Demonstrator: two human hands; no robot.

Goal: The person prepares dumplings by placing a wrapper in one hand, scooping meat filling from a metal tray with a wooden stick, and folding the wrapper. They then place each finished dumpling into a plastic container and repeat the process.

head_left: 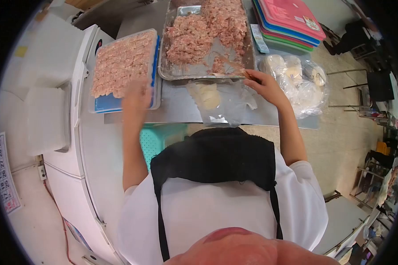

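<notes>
My right hand [266, 88] is closed on the handle of a thin wooden spatula [231, 63]. Its blade reaches into a large metal tray [181, 76] of pinkish ground meat [192, 37]. Over the near edge of a blue-bottomed plastic tray [108, 104], my left hand [136, 95] is smeared by motion, so its fingers cannot be made out. Rows of small meat-coloured portions [121, 62] fill most of that tray. Between my hands, pale round dough wrappers [208, 97] lie on a clear plastic bag [223, 117] at the table's front edge.
Bagged stacks of pale round wrappers [296, 84] sit right of my right hand. Behind them rises a stack of coloured plastic lids or trays [292, 22]. A white refrigerator [70, 132] stands at left, and a turquoise basket [152, 141] is under the metal table [172, 106].
</notes>
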